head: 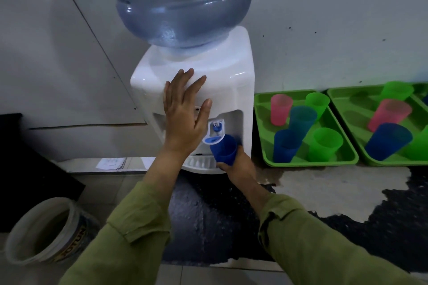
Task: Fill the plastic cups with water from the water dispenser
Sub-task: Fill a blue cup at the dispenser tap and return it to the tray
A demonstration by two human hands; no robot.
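A white water dispenser (229, 76) stands on the floor against the wall, with a large blue bottle (178, 2) on top. My left hand (185, 113) lies flat with straight fingers on the dispenser's front. My right hand (236, 164) grips a blue plastic cup (223, 148) from below and holds it tilted against the blue tap lever (214, 133). The white drip tray (201, 163) sits just under the cup. Whether water flows cannot be told.
Two green trays (261, 122) (340, 99) lie on the floor to the right, each holding pink, green and blue cups. A pale paint bucket (46, 231) stands at the lower left. A dark mat (208, 215) covers the floor in front of the dispenser.
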